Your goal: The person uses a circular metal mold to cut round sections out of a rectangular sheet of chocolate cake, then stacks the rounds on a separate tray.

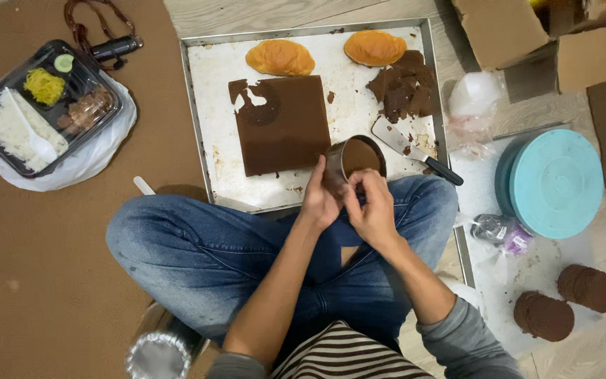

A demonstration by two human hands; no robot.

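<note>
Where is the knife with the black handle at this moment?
In the head view, the knife lies on the right side of the baking tray, just right of the round metal cutter and below the pile of brown cake scraps.

I see a round metal cutter ring [353, 160], tilted on its side with brown cake filling its opening, at the baking tray's [198, 105] near edge.

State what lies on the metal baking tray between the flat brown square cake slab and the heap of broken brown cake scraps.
In the head view, only bare white tray lining with small crumbs separates slab from scraps.
</note>
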